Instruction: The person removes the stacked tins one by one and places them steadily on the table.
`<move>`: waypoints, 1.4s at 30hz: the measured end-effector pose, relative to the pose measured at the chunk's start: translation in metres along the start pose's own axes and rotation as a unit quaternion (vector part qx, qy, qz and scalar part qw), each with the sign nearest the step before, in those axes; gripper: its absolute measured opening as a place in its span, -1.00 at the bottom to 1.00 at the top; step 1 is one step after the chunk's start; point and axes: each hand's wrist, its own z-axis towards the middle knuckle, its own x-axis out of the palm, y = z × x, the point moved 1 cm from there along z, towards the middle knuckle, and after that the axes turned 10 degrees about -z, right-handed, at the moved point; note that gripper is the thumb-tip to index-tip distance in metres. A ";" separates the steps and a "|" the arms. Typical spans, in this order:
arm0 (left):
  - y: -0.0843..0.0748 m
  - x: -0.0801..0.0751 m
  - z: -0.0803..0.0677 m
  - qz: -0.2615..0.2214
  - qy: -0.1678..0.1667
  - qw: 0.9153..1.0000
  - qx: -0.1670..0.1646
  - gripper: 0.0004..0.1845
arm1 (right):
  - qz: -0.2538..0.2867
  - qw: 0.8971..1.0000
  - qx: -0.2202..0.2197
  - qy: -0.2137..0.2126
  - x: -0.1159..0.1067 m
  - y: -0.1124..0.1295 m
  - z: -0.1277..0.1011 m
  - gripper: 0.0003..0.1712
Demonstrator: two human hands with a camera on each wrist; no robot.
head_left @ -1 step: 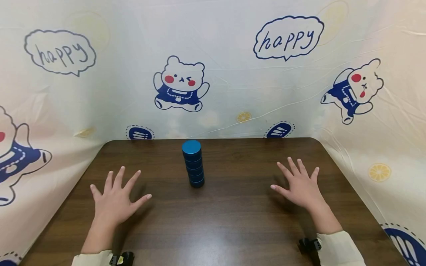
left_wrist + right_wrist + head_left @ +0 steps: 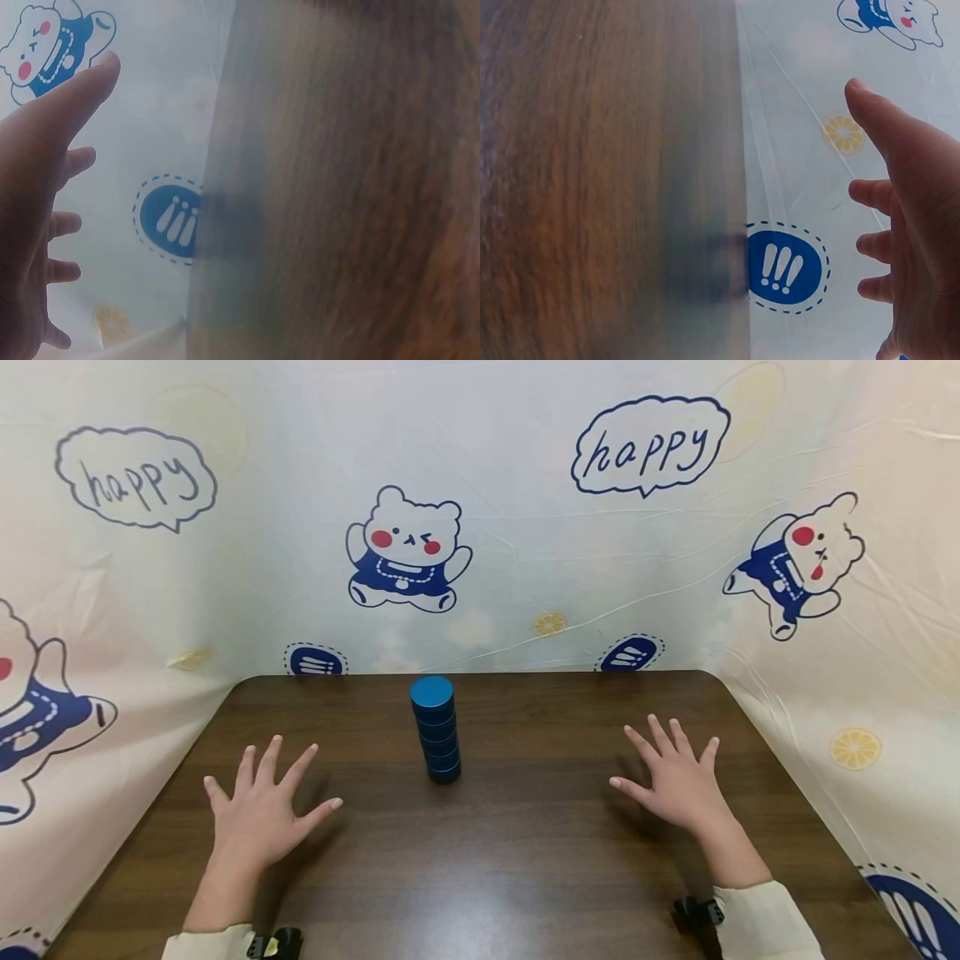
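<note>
Blue round discs [image 2: 437, 731] are standing stacked on the brown wooden table [image 2: 525, 835] | left hand [image 2: 257, 817] and right hand [image 2: 678, 787] are spreading wide either side | pale bear-print cloth [image 2: 517, 568] is hanging behind | cream sleeves [image 2: 768, 922] are getting cut off below

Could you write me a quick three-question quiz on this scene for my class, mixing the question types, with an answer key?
1. Multiple choice. How are the blue discs arranged on the wood-grain table?
a) side by side in a row
b) in one stack
c) scattered apart

2. Short answer. In the head view, which is nearer to them: the left hand or the right hand?

3. Fill the gap. The speech bubbles on the patterned backdrop read "____".

Key:
1. b
2. The left hand; neither hand touches them.
3. happy
</note>
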 end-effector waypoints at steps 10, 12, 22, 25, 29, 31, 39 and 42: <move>-0.003 0.003 0.003 -0.002 -0.002 1.000 0.003 -0.02 | 0.008 1.000 0.000 -0.004 0.000 0.003 -0.001 0.03; -0.004 0.004 0.003 -0.003 -0.002 1.000 0.005 -0.03 | 0.011 1.000 0.001 -0.004 0.002 0.004 -0.001 0.04; -0.010 0.007 0.004 -0.010 -0.004 1.000 0.011 -0.02 | 0.019 1.000 -0.002 -0.002 0.008 0.009 -0.003 0.03; -0.011 0.008 0.005 -0.011 -0.007 1.000 0.012 -0.03 | 0.017 1.000 -0.005 -0.006 0.009 0.010 -0.002 0.02; -0.012 0.008 0.007 -0.014 -0.008 1.000 0.014 -0.03 | 0.016 1.000 -0.010 -0.008 0.008 0.010 -0.001 0.03; -0.013 0.008 0.009 -0.017 -0.009 1.000 0.016 -0.03 | 0.016 1.000 -0.012 -0.010 0.008 0.011 0.000 0.02; -0.017 0.009 0.014 -0.038 -0.003 0.999 0.019 -0.03 | 0.024 0.999 -0.025 -0.023 0.004 0.017 0.005 0.01; -0.019 0.009 0.016 -0.047 -0.001 0.999 0.020 -0.02 | 0.030 0.999 -0.031 -0.022 0.002 0.021 0.008 0.02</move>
